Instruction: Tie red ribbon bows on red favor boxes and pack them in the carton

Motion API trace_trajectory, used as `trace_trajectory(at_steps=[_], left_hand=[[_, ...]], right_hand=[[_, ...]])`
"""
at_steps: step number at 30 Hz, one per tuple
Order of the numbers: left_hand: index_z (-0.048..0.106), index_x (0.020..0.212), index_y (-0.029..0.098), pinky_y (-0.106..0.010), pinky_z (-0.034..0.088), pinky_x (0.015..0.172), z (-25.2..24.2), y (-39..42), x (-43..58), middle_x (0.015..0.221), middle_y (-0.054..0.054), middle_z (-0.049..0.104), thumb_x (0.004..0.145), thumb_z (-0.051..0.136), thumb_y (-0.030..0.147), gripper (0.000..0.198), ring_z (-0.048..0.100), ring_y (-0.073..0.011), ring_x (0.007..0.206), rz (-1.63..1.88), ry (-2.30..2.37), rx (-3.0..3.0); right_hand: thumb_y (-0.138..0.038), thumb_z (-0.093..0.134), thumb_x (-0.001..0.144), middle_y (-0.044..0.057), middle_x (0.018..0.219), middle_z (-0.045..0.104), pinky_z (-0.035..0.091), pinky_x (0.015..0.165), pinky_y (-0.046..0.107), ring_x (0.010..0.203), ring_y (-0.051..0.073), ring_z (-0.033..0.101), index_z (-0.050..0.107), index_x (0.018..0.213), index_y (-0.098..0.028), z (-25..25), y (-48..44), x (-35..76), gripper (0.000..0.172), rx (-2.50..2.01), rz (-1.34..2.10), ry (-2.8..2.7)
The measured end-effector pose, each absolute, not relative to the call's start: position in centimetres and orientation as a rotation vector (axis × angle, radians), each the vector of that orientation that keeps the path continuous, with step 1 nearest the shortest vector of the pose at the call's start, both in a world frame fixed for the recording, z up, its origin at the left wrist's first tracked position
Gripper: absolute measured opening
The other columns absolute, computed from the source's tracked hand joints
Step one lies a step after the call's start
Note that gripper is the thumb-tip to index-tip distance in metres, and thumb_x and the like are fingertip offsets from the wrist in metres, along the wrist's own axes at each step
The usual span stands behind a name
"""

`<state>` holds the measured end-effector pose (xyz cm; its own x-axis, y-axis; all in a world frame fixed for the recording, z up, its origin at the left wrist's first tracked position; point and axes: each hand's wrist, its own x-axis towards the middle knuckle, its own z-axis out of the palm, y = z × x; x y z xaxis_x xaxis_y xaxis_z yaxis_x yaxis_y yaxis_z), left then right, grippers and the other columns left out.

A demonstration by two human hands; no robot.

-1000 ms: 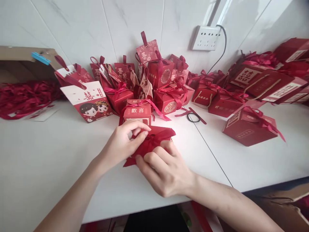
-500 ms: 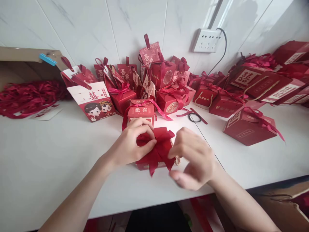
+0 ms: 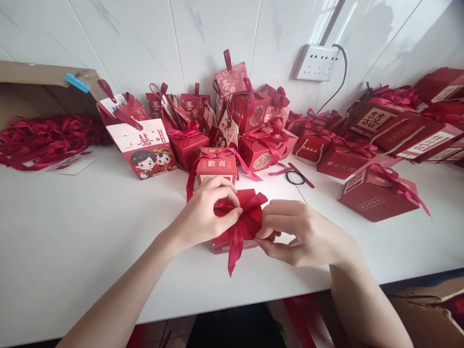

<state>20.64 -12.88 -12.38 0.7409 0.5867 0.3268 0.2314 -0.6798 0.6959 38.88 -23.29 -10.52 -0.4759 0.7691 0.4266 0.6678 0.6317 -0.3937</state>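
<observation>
A small red gift box (image 3: 232, 243) sits on the white table (image 3: 72, 232) just in front of me, with a dark red ribbon bow (image 3: 243, 215) on top. My left hand (image 3: 206, 212) pinches the left loop of the bow between thumb and fingers. My right hand (image 3: 300, 232) pinches the bow's right side, fingers closed. One ribbon tail (image 3: 235, 253) hangs down over the box's front. The box's sides are mostly hidden behind the bow and my hands.
Many red gift boxes and bags (image 3: 232, 125) crowd the back of the table against the tiled wall. More red boxes (image 3: 379, 193) stand to the right. A heap of loose red ribbons (image 3: 39, 142) lies at the left before a cardboard box (image 3: 32, 87). A wall socket (image 3: 319, 62) is mounted above.
My right hand lifted off the box, then came back to pinch the bow's right side. The box now stands upright with the bow spread on top and a tail hanging down.
</observation>
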Motion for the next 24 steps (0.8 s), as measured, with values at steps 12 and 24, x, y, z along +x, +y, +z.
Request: trace_trajectory(at_steps=[12, 24], left_hand=[[0.059, 0.071, 0.020, -0.033, 0.045, 0.089, -12.4, -12.8, 20.7, 0.097, -0.003, 0.056, 0.078, 0.057, 0.025, 0.009, 0.054, -0.0195, 0.098, 0.714, 0.637, 2.274], [0.049, 0.066, 0.019, -0.023, 0.036, 0.051, -10.9, -12.5, 19.2, 0.062, 0.003, 0.052, 0.082, 0.053, 0.038, 0.025, 0.046, -0.0109, 0.056, 0.631, 0.897, 2.183]], right_hand=[[-0.008, 0.059, 0.068, -0.004, 0.057, 0.052, 0.037, 0.050, 0.019, 0.052, 0.006, 0.043, 0.052, 0.058, -0.017, -10.0, -23.4, 39.3, 0.015, -1.124, 0.617, -2.169], [-0.063, 0.038, 0.087, -0.002, 0.056, 0.041, 0.029, 0.047, 0.024, 0.052, 0.009, 0.035, 0.043, 0.058, -0.017, -12.3, -20.1, 39.6, 0.055, -1.613, 0.878, -1.604]])
